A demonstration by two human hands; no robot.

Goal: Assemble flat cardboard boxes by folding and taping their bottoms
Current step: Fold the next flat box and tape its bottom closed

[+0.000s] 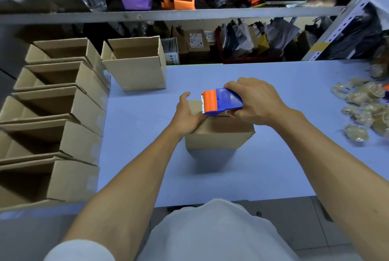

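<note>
A small brown cardboard box (219, 135) stands bottom-up in the middle of the pale blue table (284, 166). My left hand (186, 114) lies on the box's left top edge, fingers fairly straight, pressing the flaps down. My right hand (255, 103) grips a blue and orange tape dispenser (222, 102), held just over the box's top with its orange toothed end pointing left. The flap seam is mostly hidden under the dispenser and my hands.
Several open assembled boxes (63, 113) line the left side of the table, and one more (136, 67) stands at the back. Crumpled tape scraps (364, 109) lie at the right. A cluttered metal shelf (168, 15) runs behind the table.
</note>
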